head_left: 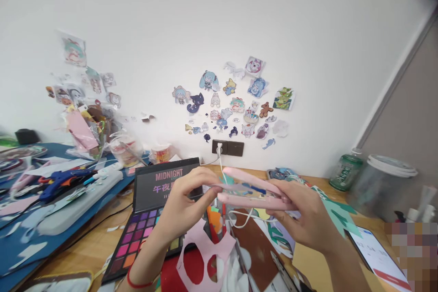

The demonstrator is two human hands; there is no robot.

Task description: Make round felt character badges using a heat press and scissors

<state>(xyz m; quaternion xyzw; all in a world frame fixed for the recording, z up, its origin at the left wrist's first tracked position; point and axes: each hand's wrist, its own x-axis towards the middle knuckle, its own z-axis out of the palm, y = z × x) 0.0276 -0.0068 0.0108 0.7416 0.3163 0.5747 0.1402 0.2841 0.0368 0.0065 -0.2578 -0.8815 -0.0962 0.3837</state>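
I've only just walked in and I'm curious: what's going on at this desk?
A person's left hand pinches the edge of a thin, pale piece, while the right hand grips a pink hinged tool. The tool's two arms are parted, with the piece between them. Below lies a pink sheet with holes cut in it, and an open colour palette sits to the left.

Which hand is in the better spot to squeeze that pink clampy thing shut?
Probably the right hand. It grips the pink tool by the end away from its open tips. The left hand looks busy, pinching a thin piece that reaches between the tool's arms.
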